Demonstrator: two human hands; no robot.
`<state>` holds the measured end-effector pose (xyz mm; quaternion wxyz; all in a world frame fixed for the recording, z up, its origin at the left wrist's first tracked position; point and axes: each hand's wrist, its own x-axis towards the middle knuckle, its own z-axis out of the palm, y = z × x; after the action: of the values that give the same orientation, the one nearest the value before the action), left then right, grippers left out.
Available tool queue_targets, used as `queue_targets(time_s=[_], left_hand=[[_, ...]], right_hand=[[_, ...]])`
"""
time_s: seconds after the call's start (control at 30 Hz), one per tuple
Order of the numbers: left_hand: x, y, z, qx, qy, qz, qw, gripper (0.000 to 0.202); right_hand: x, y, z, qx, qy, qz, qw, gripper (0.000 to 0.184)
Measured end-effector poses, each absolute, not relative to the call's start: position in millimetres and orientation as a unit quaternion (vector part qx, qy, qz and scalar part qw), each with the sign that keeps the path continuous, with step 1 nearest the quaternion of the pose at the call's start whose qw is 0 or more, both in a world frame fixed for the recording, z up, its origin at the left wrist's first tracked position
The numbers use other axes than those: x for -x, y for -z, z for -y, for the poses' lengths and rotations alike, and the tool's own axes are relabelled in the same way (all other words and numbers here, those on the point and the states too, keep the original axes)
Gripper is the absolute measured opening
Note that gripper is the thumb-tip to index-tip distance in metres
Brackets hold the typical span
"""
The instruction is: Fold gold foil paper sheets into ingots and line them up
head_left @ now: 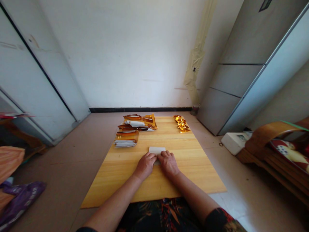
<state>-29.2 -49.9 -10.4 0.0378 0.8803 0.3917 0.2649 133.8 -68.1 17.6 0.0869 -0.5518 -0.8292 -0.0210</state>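
Note:
My left hand (pixel 145 164) and my right hand (pixel 169 162) rest side by side on a pale wooden board (pixel 193 174). Both have their fingers curled down onto the near edge of a small white folded paper (pixel 156 150). The paper lies flat, with its far half showing beyond my fingertips. Further back on the board, stacks of gold foil paper (pixel 127 138) stand at the left, with more piled behind them (pixel 141 122). A short row of folded gold pieces (pixel 182 124) lies at the back right.
The board lies on a tiled floor in front of a white wall. A grey refrigerator (pixel 241 83) stands at the right, a white box (pixel 233 142) and a wooden chair (pixel 277 145) beside it. Purple and orange bags (pixel 19 196) lie at the left.

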Motion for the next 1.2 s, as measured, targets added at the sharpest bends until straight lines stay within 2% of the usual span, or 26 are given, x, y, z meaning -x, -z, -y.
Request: queue_targets(time_s=[0.33, 0.4, 0.5, 0.57, 0.77, 0.93, 1.2], left_hand=[[28.7, 8.5, 50.6, -0.880, -0.251, -0.401, 0.049, 0.027], [29.9, 8.0, 47.9, -0.885, -0.246, -0.392, 0.052, 0.028], [33.1, 5.1, 40.9, -0.901, -0.223, -0.370, 0.043, 0.032], [35.6, 0.9, 36.0, -0.913, -0.193, -0.360, 0.027, 0.030], [39.0, -12.0, 33.1, -0.915, -0.154, -0.373, 0.015, 0.031], [38.7, -6.9, 38.8, -0.906, -0.166, -0.388, 0.040, 0.033], [33.8, 6.0, 39.8, -0.897, -0.170, -0.406, 0.031, 0.036]], right_hand=[[-166.0, -13.4, 63.8, 0.591, 0.013, 0.801, 0.092, 0.019], [-174.6, -13.1, 54.2, 0.608, -0.002, 0.784, 0.124, 0.022], [-182.0, -15.5, 33.9, 0.589, -0.029, 0.782, 0.201, 0.040], [-180.7, -19.1, 20.7, 0.585, -0.055, 0.778, 0.225, 0.043], [-158.1, -28.4, 4.0, 0.645, -0.130, 0.735, 0.164, 0.040], [-151.2, -31.0, 4.6, 0.657, -0.186, 0.715, 0.148, 0.049], [-149.8, -36.6, 4.5, 0.689, -0.128, 0.706, 0.104, 0.043]])
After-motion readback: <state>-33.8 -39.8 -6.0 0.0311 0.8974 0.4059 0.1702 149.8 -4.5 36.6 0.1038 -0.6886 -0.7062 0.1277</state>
